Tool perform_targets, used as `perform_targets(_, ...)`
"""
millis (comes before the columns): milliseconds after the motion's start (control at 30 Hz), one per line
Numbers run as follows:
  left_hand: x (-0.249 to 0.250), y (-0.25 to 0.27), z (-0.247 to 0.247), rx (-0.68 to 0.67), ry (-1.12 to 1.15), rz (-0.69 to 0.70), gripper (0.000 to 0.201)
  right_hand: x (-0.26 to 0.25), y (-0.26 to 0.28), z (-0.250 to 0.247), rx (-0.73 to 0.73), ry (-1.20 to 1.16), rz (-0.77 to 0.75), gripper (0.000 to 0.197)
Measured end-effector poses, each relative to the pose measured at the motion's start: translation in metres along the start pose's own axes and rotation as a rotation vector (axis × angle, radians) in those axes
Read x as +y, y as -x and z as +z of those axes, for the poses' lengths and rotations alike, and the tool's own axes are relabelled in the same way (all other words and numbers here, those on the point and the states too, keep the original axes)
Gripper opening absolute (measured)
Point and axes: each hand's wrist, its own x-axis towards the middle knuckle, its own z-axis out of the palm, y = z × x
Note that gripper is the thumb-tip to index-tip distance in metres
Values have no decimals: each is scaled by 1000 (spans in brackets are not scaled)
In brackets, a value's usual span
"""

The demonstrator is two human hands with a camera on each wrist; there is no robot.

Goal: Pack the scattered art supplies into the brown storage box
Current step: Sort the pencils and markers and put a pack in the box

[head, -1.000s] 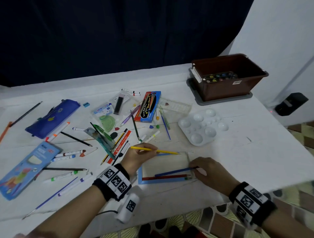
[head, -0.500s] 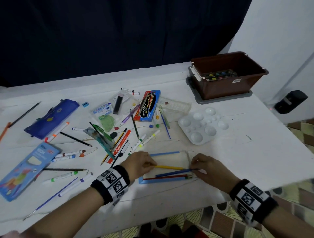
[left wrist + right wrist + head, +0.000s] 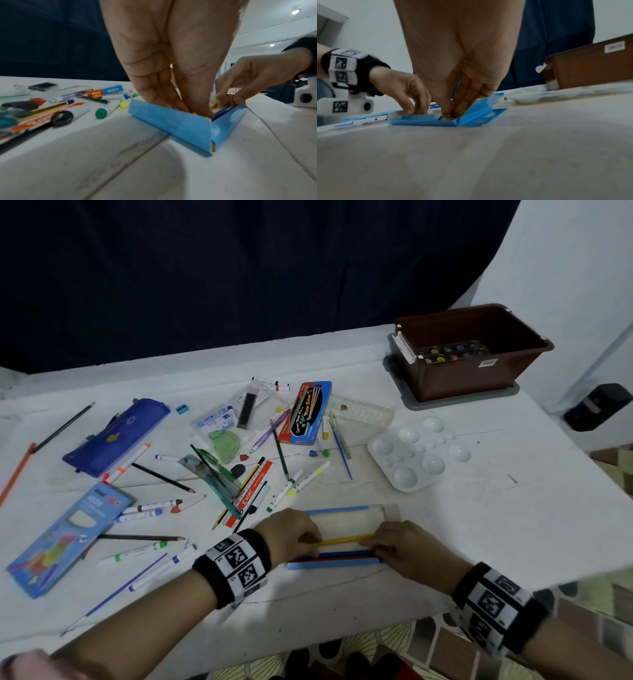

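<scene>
An open blue pencil tray (image 3: 335,510) lies near the table's front edge, also seen in the left wrist view (image 3: 171,121) and the right wrist view (image 3: 423,120). Inside lie a blue pencil (image 3: 346,553) and a red pencil (image 3: 334,559) by the near wall. My left hand (image 3: 310,537) pinches the left end of a yellow pencil (image 3: 342,540) low in the tray. My right hand (image 3: 381,544) has curled fingers on the pencils' right ends, apparently pinching the blue one. The brown storage box (image 3: 472,378) stands at the back right with paint pots inside.
Markers, pencils and brushes lie scattered left of the tray. A white palette (image 3: 416,453), a water colour box (image 3: 305,412), a clear case (image 3: 363,412), a blue pencil pouch (image 3: 116,433) and a blue flat box (image 3: 68,535) lie around. The table edge runs just below my wrists.
My left hand carried the yellow pencil from above the tray's far edge down into the tray beside the blue pencil. My right hand stayed at the tray's right end.
</scene>
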Motion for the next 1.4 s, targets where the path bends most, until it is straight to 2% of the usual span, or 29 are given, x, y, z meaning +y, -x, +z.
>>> perform_targets(133, -8, 6, -1, 3, -5, -16, 26, 3, -6, 4, 63, -112, 92, 25)
perform_targets(300, -14, 12, -3, -57, -25, -22, 23, 7, -12, 2, 32, -173, 108, 22)
perform_targets(433, -22, 20, -1, -62, 43, 9, 23, 8, -16, -7, -49, -211, 165, 10)
perform_targets(600, -29, 27, 3, -29, 149, 17, 23, 3, -19, -16, -138, -231, 223, 15)
perform_targets(733, -27, 37, 3, 135, 157, 48, 26, -11, -35, -30, -202, -161, 241, 16)
perform_targets(833, -40, 63, -7, 326, 216, 41, 25, -40, -68, -44, -168, -121, 145, 14)
perform_targets(933, -75, 104, -24, 448, 223, -77, 18, -83, -114, -41, -180, -142, 10, 7)
perform_targets(1067, -143, 160, -44, 589, 209, -387, 12, -145, -179, 1, -223, -132, -156, 16)
perform_targets(1167, -188, 187, -46, 538, 70, -576, 18, -185, -216, 43, -282, -93, -229, 21)
perform_targets(1267, -207, 193, -39, 444, 37, -570, 24, -206, -241, 78, -331, 14, -219, 23)
perform_targets(1400, -215, 190, -33, 445, -20, -515, 23, -208, -263, 96, -307, 135, -172, 24)
